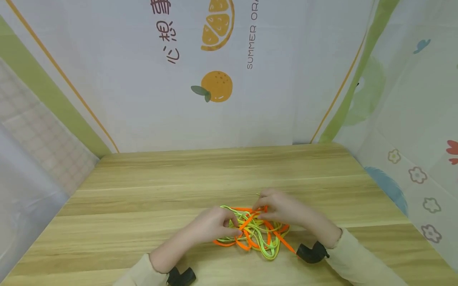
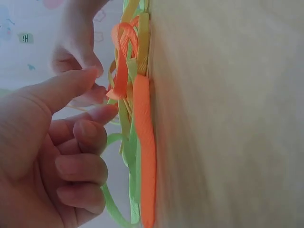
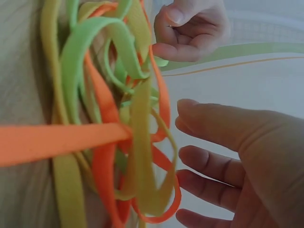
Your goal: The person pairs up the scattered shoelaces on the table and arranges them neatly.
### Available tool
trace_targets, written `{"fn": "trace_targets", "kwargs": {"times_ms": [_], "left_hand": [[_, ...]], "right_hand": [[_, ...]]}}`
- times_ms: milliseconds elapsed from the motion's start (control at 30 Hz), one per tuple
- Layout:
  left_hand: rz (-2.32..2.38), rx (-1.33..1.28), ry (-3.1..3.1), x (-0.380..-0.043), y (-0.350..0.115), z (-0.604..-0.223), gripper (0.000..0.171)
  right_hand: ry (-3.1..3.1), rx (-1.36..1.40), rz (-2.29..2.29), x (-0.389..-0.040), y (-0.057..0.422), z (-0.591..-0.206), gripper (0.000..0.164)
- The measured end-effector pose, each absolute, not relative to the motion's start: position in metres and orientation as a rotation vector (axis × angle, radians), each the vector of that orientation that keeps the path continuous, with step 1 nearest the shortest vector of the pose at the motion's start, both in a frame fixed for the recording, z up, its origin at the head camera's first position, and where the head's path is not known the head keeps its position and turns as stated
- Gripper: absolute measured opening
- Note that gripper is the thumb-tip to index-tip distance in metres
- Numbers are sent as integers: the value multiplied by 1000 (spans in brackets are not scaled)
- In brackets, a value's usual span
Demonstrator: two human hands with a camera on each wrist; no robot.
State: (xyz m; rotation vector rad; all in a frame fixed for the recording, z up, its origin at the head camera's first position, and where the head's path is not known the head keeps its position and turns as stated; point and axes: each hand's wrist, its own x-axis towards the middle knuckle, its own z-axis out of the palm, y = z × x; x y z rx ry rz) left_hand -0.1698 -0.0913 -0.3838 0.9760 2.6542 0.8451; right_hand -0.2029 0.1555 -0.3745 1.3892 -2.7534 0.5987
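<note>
A tangled heap of flat laces, orange, light green and yellow (image 1: 262, 238), lies on the wooden table. At its left side is my left hand (image 1: 211, 226), thumb and index finger apart beside an orange lace (image 2: 145, 142), the other fingers curled toward the palm. My right hand (image 1: 282, 206) reaches over the heap's far right part, fingertips right at the orange strands. In the right wrist view its thumb and fingers (image 3: 209, 164) are spread, with no lace between them. A green loop (image 3: 95, 28) and a yellow loop (image 3: 142, 142) stand up from the heap.
The wooden table (image 1: 143, 190) extends around the heap. Printed white cloth (image 1: 264, 111) hangs behind it, with more cloth at both sides. A black wrist device (image 1: 313, 252) sits at the right wrist, and an orange lace end runs toward it. Another black device (image 1: 181, 277) is at the left wrist.
</note>
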Motion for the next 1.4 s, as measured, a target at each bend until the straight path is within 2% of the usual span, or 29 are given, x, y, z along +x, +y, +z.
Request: {"fn": "trace_targets", "kwargs": {"times_ms": [567,1067,1400], "left_hand": [[822,933,2597,-167,-88,-392,17],[859,924,2580,-168,-89,-394,26],[950,973,2505,-170,-91,-394,32]], "right_hand": [[-2777,1381,564,-206,151,-389,15],[-2750,1377,602,-205,149,-390,7],[-2711,1389,613,-205,150,-388,7]]}}
